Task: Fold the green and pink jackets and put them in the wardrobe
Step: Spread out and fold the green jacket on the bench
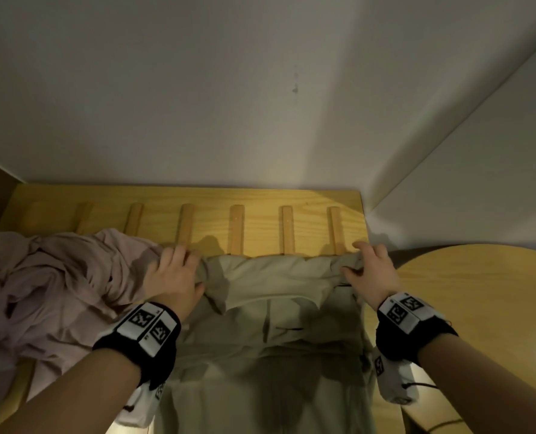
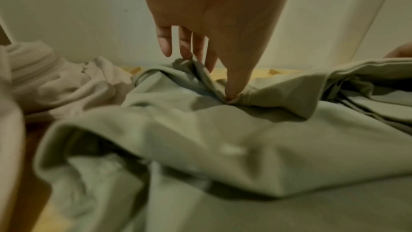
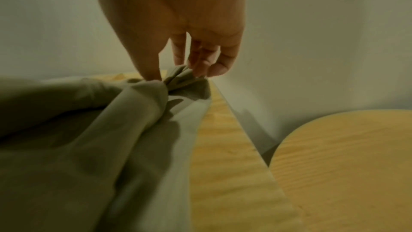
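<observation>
The green jacket [image 1: 279, 333] lies spread lengthwise on a wooden slatted surface [image 1: 260, 211], its top edge toward the wall. My left hand [image 1: 174, 277] pinches the jacket's top left corner; the left wrist view shows thumb and fingers [image 2: 200, 50] bunching green jacket [image 2: 223, 138] fabric. My right hand [image 1: 371, 270] pinches the top right corner, with green jacket [image 3: 89, 130] cloth caught between its thumb and fingers [image 3: 200, 63]. The pink jacket [image 1: 50, 286] lies crumpled to the left, touching the green one; it is also in the left wrist view as the pink jacket [image 2: 55, 80].
White walls [image 1: 260, 89] close off the back and right. A round wooden table [image 1: 479, 296] stands close on the right, separated by a narrow gap. Several wooden slats [image 1: 237, 228] show beyond the jackets.
</observation>
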A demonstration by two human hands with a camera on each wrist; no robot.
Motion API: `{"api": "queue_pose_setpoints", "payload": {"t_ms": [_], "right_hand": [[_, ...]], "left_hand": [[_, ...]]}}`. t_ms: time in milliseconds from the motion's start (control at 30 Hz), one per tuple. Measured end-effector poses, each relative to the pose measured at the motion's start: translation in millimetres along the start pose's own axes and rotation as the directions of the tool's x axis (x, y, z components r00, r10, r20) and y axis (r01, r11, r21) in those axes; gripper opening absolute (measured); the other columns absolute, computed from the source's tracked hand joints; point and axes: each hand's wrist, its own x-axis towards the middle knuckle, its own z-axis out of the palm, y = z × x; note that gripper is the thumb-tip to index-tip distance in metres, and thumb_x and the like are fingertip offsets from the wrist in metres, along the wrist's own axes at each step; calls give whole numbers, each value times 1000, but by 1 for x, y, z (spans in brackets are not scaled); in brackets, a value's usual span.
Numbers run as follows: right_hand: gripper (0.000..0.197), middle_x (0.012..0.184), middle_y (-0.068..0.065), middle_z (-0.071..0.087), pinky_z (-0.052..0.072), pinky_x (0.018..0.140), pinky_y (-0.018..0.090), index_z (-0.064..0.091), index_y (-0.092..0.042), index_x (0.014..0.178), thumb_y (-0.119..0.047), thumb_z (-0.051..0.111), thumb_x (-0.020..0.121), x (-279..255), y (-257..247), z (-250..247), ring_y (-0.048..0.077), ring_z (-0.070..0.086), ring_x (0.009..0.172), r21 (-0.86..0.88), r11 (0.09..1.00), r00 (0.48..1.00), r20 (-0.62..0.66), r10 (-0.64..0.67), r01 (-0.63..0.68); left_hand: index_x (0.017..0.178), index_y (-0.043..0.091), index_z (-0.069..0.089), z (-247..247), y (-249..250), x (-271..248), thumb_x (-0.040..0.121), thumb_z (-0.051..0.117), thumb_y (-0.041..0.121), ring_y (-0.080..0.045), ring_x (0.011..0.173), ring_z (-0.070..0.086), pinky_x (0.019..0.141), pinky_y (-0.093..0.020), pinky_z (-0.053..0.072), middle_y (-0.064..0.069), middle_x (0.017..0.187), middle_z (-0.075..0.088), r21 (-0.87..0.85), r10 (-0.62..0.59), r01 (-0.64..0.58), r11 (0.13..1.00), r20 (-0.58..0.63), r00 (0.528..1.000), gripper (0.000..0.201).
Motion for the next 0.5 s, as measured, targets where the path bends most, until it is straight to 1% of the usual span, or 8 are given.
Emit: {"api": "queue_pose_setpoints", "payload": {"t_ms": [67,133,200,267,333,367,433,500], "right_hand": [[55,124,6,35,41,97,38,39,-21,135,-38,57,87,4,6,-2,28,39,121,3,999,999,22,39,-39],[48,125,6,36,36,102,36,43,-19,135,-31,52,90,7,11,-2,29,38,122,57,997,998,34,55,-57],[41,125,8,38,33,106,36,49,-17,132,-23,49,91,9,17,-2,30,38,122,82,996,999,11,45,-45],[36,124,9,39,33,106,35,54,-15,126,-20,50,91,12,20,-3,30,40,120,87,996,1000,-17,22,-20],[31,123,10,42,35,102,33,58,-14,119,-17,52,89,16,21,-6,31,44,116,87,996,1000,-20,11,-9],[28,121,10,44,37,97,31,60,-13,115,-15,53,89,19,20,-8,31,47,112,89,996,1000,-11,9,-8],[20,113,11,52,38,82,26,60,-11,107,-10,54,87,23,17,-12,30,53,103,84,996,1000,15,-7,6],[14,102,10,55,35,74,26,58,-11,100,-7,53,87,27,15,-15,30,54,97,52,998,999,19,-33,32]], "left_hand": [[138,21,35,-1,-6,3,92,42,40,-18,138,19,107,-33,23,1,150,23,-22,-1,1,1000,0,1000,50],[139,20,37,-2,-14,5,95,38,30,-17,141,17,110,-32,21,4,153,23,-94,-9,11,996,13,1000,46],[140,20,36,-3,-22,6,96,36,22,-19,139,21,110,-33,26,3,151,26,-110,9,-5,994,36,999,44],[140,21,36,-7,-30,11,96,35,15,-21,135,25,106,-34,32,0,147,29,-112,16,-7,994,82,997,44],[137,20,39,-12,-35,20,96,35,10,-24,131,30,102,-34,35,-3,142,34,-121,4,10,993,120,993,42],[133,17,44,-15,-37,26,96,35,9,-25,127,35,99,-34,37,-6,139,38,-124,-5,22,992,131,991,39],[119,11,52,-21,-41,35,94,38,6,-29,116,44,88,-34,39,-12,129,46,-147,-47,67,987,140,989,29],[106,8,50,-25,-45,42,94,39,5,-31,106,49,76,-32,36,-15,120,50,-171,-92,117,978,150,984,17]]}}
